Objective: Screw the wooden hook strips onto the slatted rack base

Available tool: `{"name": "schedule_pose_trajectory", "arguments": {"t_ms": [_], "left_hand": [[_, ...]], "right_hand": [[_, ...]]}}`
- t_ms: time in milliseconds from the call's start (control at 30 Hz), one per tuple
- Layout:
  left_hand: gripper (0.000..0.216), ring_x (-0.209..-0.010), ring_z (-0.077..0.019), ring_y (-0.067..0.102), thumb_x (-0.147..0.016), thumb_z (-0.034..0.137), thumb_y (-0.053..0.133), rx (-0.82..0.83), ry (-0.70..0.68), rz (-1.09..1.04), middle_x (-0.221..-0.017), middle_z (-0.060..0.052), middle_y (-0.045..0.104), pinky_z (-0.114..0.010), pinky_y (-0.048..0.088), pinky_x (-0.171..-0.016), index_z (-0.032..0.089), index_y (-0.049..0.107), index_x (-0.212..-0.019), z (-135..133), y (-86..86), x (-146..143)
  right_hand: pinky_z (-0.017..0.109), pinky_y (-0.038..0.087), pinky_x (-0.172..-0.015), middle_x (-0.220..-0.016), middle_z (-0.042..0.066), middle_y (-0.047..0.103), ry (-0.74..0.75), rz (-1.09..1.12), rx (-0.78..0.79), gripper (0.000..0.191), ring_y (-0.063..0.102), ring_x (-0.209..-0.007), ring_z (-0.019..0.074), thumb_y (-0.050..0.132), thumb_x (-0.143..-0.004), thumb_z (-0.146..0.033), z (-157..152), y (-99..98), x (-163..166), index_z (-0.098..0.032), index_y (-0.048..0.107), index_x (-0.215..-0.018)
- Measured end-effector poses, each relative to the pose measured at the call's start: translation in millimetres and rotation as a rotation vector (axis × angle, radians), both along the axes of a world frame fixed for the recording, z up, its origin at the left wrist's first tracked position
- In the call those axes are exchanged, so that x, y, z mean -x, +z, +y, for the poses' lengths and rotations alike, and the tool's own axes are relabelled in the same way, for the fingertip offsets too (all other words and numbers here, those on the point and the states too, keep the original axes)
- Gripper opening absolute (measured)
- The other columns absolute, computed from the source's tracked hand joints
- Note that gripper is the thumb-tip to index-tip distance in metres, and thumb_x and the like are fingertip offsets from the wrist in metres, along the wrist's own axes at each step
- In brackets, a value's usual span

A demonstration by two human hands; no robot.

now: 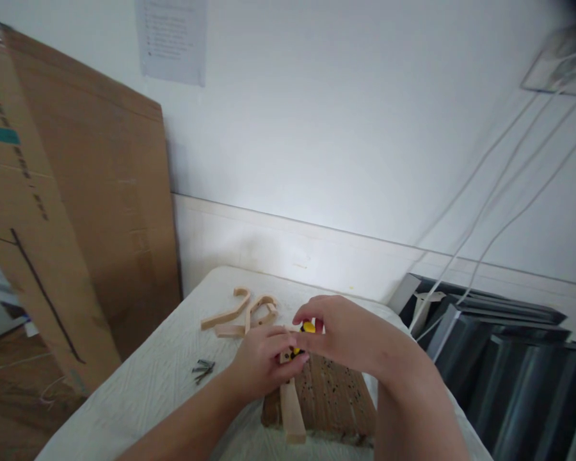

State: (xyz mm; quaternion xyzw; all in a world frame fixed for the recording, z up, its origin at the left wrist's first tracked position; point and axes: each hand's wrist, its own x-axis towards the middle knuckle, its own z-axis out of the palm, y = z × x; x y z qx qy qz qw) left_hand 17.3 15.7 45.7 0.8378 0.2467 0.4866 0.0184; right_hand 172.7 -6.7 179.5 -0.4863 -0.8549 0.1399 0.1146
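Observation:
A pale wooden piece (292, 413) with dark holes lies on a brown wooden board (336, 403) that is dotted with small holes. My left hand (264, 355) is closed over the upper part of this piece, its thumb and forefinger around the lower end of a small yellow-and-black tool (308, 327). From above, my right hand (333, 330) grips the same tool with bent fingers. Most of the tool is covered by fingers, so its exact kind does not show. Whatever its lower end touches is hidden.
More pale, hook-shaped wooden pieces (228, 315) lie beyond my left hand on the white cloth-covered table (163, 390). Several screws (203, 369) are left of my forearm. A tall cardboard box (96, 179) stands left; dark panels (523, 371) and white cables (484, 198) are right.

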Motion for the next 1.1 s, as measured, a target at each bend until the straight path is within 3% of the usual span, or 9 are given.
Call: {"name": "schedule_pose_trajectory", "arguments": {"t_ms": [133,300,500,633,800,900,1100], "left_hand": [[0.02,-0.054,-0.0113,0.049,-0.085,0.022,0.051,0.08,-0.008,0.039,-0.056,0.001,0.053,-0.023,0.034,-0.051,0.017,0.056,-0.066,-0.6,1.3,2.6],[0.016,-0.054,-0.0115,0.047,-0.078,0.029,0.055,0.027,0.019,-0.102,-0.064,-0.003,0.059,-0.023,0.034,-0.05,0.016,0.061,-0.083,-0.7,-2.7,3.4],[0.008,-0.051,-0.0095,0.044,-0.078,0.023,0.058,0.069,0.058,-0.101,-0.058,0.001,0.055,-0.021,0.033,-0.049,0.016,0.062,-0.077,0.2,0.1,0.1],[0.021,-0.055,-0.0105,0.046,-0.085,0.02,0.048,0.123,0.034,-0.043,-0.057,0.0,0.052,-0.022,0.034,-0.052,0.016,0.056,-0.066,0.5,2.2,0.7],[0.02,-0.053,-0.0095,0.043,-0.082,0.026,0.056,0.111,0.071,-0.042,-0.055,0.002,0.049,-0.02,0.032,-0.051,0.016,0.055,-0.065,0.5,1.1,-0.8],[0.017,-0.051,-0.0091,0.044,-0.084,0.021,0.051,0.114,0.032,-0.022,-0.054,0.002,0.05,-0.02,0.032,-0.05,0.016,0.057,-0.069,-0.8,1.2,-2.5],[0.012,-0.051,-0.0097,0.045,-0.081,0.024,0.056,0.09,0.064,-0.055,-0.058,0.001,0.055,-0.021,0.032,-0.05,0.016,0.058,-0.072,-1.5,-0.9,-1.7]], "right_hand": [[0.024,0.039,-0.063,-0.08,0.005,0.071,0.005,-0.015,-0.018,0.019,0.059,-0.069,0.0138,0.058,-0.078,-0.016,-0.9,0.2,-0.2,-0.018,0.074,-0.089],[0.026,0.029,-0.051,-0.063,0.004,0.064,-0.141,-0.114,-0.09,0.025,0.05,-0.054,0.0124,0.058,-0.084,-0.033,6.4,-7.2,3.9,-0.014,0.069,-0.073],[0.025,0.03,-0.054,-0.069,0.005,0.066,-0.094,-0.092,-0.091,0.017,0.053,-0.059,0.0125,0.06,-0.082,-0.028,4.5,-6.9,4.3,-0.015,0.068,-0.076],[0.024,0.034,-0.061,-0.075,0.004,0.068,0.004,-0.042,-0.074,0.016,0.056,-0.066,0.0125,0.054,-0.08,-0.013,0.9,-3.3,2.6,-0.016,0.069,-0.082],[0.027,0.036,-0.061,-0.081,0.008,0.069,-0.14,-0.053,-0.105,0.019,0.057,-0.068,0.0162,0.057,-0.082,-0.027,3.3,-8.9,1.2,-0.015,0.07,-0.089],[0.026,0.04,-0.068,-0.09,0.008,0.07,-0.045,-0.002,-0.091,0.022,0.059,-0.075,0.0156,0.059,-0.08,-0.022,3.5,-8.5,0.7,-0.016,0.069,-0.098],[0.025,0.036,-0.059,-0.077,0.006,0.07,-0.078,-0.032,-0.051,0.015,0.057,-0.066,0.0146,0.059,-0.081,-0.025,2.1,-3.2,2.3,-0.016,0.071,-0.083]]}}
